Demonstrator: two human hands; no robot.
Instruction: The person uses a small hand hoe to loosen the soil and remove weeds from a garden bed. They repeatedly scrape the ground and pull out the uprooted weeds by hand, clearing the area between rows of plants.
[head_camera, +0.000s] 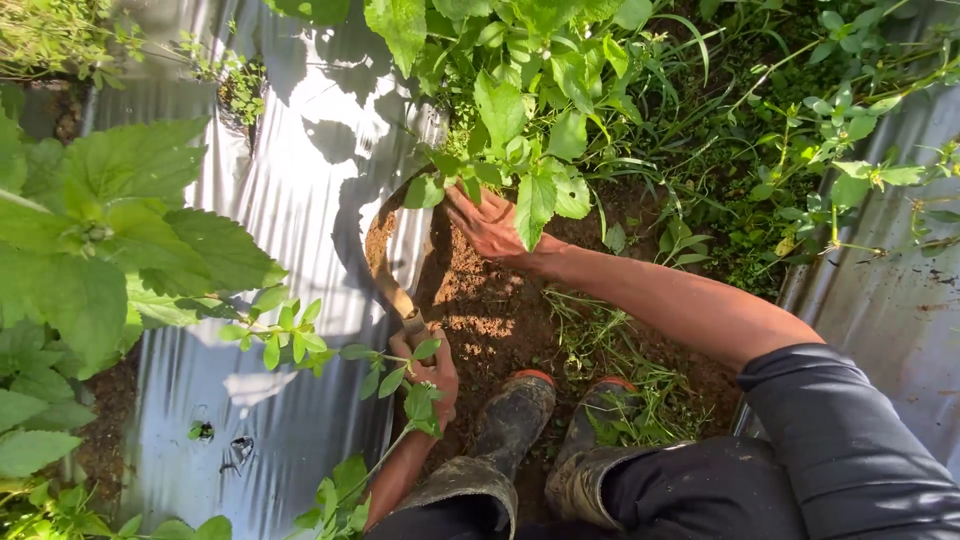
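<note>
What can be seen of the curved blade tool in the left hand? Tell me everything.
The sickle has a thin, curved blade that looks like metal, coated with brown dirt, arcing up from near the left hand toward the leafy plant. A pale band sits where the blade meets the handle, which the left hand grips and mostly hides. The blade lies over the edge of the silver plastic sheet, beside the bare soil. Its tip is lost among the leaves.

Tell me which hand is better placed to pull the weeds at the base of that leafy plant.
The right hand: it already reaches into the stems under the leafy plant, over the bare soil. The left hand is occupied, gripping the sickle.
</note>
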